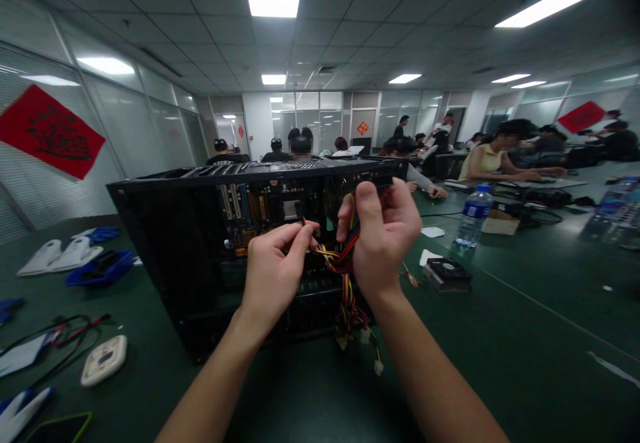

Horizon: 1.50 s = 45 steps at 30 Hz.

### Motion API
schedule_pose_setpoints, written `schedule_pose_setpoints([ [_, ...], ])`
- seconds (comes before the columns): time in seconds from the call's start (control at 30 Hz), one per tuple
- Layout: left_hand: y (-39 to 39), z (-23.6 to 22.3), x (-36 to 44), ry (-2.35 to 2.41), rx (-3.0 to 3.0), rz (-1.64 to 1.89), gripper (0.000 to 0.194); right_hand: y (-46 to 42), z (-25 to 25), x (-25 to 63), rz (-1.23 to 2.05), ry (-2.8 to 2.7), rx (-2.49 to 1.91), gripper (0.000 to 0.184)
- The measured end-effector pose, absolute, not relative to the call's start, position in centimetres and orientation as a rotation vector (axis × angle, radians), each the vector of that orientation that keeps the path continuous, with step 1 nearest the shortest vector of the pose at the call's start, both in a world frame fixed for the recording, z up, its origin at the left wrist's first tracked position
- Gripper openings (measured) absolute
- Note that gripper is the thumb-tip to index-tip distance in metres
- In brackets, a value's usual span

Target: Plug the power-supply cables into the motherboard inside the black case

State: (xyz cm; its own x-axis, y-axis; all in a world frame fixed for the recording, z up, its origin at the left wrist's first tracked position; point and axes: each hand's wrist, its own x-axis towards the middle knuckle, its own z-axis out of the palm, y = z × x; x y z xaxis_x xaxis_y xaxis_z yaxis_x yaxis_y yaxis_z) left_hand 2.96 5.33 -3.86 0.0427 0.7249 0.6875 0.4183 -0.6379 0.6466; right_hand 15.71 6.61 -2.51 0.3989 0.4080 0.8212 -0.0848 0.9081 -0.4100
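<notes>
A black computer case (165,276) stands on the green table with its side off, showing a motherboard (255,206) inside. In front of the opening, my left hand (277,259) pinches thin wires at the end of a cable. My right hand (383,233) is closed around a bundle of red, yellow and black power cables (345,256). The rest of the bundle hangs below it, ending in white connectors (379,367). My fingers hide part of the wires, and the case interior is dark.
To the right are a water bottle (473,216), a black boxy part with a fan (447,273) and a screwdriver (411,276). At left lie a blue tray (100,269), white gloves (60,256), loose cables (80,336) and a cream-coloured device (104,361). Several people sit at tables beyond.
</notes>
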Motion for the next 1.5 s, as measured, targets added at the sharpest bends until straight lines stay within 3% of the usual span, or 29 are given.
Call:
schedule_pose_setpoints([
  [0.3, 8.8, -4.8, 0.4, 2.086, 2.346, 0.82, 0.039, 12.2, -6.7, 14.3, 0.002, -1.536, -0.733, 0.021],
  [0.5, 11.0, -7.2, 0.0, 2.126, 2.342, 0.382, 0.038, 14.2, -8.5, 13.6, 0.072, -1.703, -1.015, 0.028],
  [0.67, 12.6, -8.9, -0.3, 2.132, 2.25, 0.398, 0.037, 15.7, -10.0, 13.7, 0.153, -1.608, -1.214, 0.036],
  [0.97, 13.8, -9.9, -1.0, 2.157, 2.215, 0.348, 0.034, 16.7, -11.0, 13.6, 0.189, -1.747, -1.417, 0.032],
  [1.5, 14.2, -9.1, 0.0, 2.253, 2.298, 0.408, 0.042, 16.9, -11.2, 13.7, 0.217, -1.696, -1.363, 0.033],
])
